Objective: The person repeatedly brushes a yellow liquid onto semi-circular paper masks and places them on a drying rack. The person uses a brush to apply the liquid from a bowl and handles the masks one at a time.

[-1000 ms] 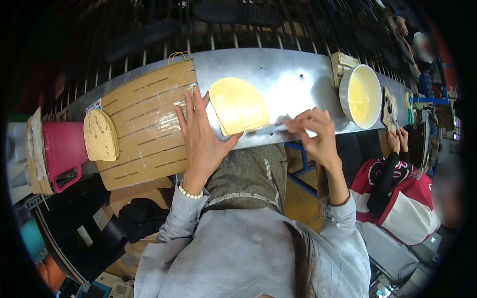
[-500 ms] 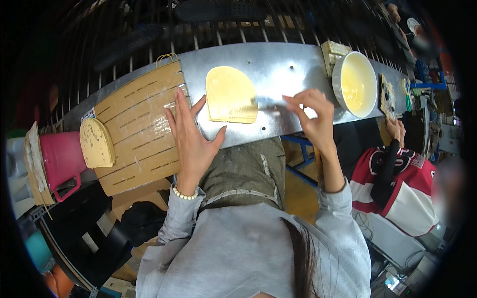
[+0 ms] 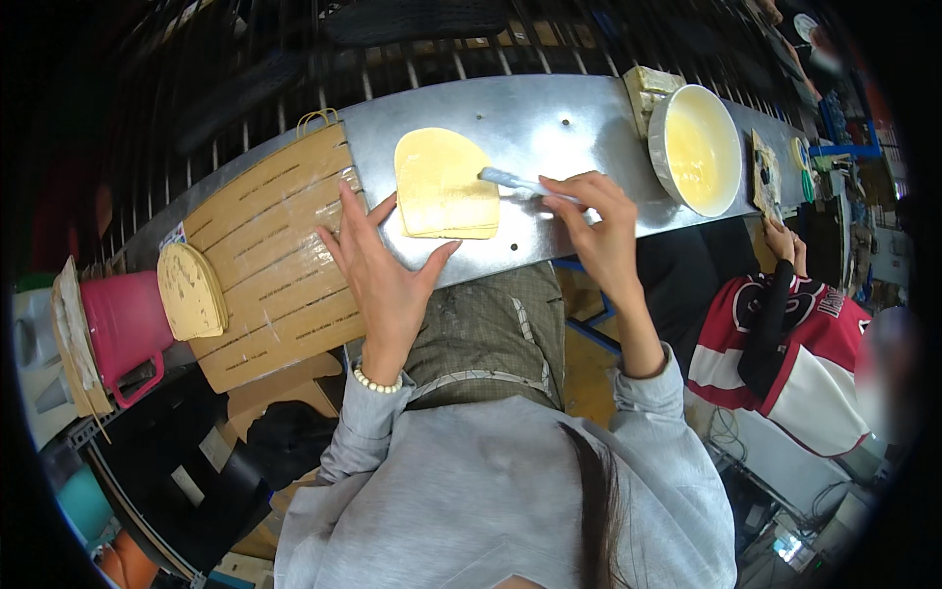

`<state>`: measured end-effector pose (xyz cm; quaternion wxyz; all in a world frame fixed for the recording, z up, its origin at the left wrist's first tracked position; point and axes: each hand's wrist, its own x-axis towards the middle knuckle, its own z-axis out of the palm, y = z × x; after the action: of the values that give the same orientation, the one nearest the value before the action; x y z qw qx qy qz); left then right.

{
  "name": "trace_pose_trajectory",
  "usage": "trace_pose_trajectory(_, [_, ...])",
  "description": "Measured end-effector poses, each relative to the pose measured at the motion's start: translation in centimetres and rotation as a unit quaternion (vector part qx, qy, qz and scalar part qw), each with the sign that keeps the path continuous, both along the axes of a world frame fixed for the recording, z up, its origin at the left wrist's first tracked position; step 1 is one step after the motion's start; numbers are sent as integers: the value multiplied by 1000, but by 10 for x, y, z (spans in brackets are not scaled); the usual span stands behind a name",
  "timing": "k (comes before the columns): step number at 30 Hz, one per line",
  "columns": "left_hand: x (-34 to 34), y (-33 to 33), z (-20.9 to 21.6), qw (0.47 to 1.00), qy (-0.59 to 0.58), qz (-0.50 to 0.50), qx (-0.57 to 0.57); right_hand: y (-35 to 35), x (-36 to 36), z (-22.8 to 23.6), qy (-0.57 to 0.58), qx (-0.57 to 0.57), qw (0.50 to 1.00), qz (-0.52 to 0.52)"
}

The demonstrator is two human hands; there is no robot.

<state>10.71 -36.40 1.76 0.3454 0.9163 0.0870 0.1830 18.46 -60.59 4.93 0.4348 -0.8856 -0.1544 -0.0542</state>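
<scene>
A small stack of pale yellow flat pieces, rounded at the far end and straight at the near end, lies on the metal bench. My right hand pinches the handle of a small brush; its pale grey head is at the stack's right edge, and whether it touches is hard to tell. My left hand, fingers spread, rests at the stack's lower left, the thumb close to its near edge. Right of these stands a white bowl with a yellowish coating or liquid inside.
A slatted cardboard sheet lies left, with more yellow pieces at its outer edge beside a pink container. A pale block sits behind the bowl. At right, a person in a red-and-white top works at the same metal bench.
The brush, blurred over the stack's right side before, has moved slightly up and left with my right hand and now shows sharply. My left thumb has shifted closer to the stack's near edge.
</scene>
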Motion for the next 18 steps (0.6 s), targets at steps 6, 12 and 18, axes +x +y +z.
trace_pose_trajectory(6, [2, -1, 1, 1000, 3, 7, -11, -18, -28, -12, 1, -37, 998, 46])
trace_pose_trajectory(12, [1, 3, -1, 1000, -1, 3, -22, -9, -4, 2, -89, -100, 991, -19])
trace_pose_trajectory(18, [0, 2, 2, 999, -3, 3, -38, -37, -24, 14, -77, -186, 977, 64])
